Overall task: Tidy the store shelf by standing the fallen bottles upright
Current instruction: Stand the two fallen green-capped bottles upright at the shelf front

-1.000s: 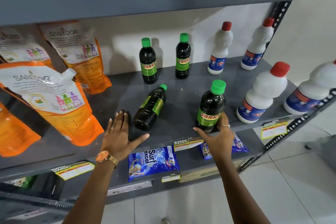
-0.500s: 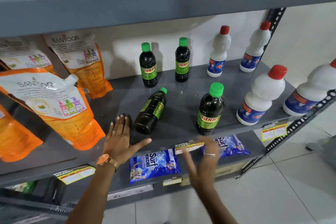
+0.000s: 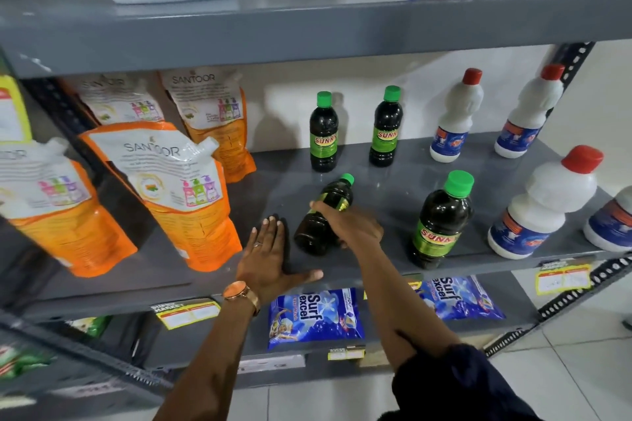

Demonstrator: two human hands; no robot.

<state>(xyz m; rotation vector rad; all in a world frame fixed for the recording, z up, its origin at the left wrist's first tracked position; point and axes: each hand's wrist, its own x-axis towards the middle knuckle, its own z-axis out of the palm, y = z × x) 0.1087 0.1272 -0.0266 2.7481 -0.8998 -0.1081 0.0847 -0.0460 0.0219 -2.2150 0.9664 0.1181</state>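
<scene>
Right hand (image 3: 352, 224) now seemingly curled round fallen bottle (image 3: 325, 215) of dark liquid; left hand (image 3: 268, 258) flat, empty.

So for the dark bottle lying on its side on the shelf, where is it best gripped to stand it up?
Grip the fallen bottle around its round middle, coming from above and the right, as the right hand does. It lies with its green cap toward the back, so the base can probably pivot down. The left hand rests flat on the shelf.
</scene>
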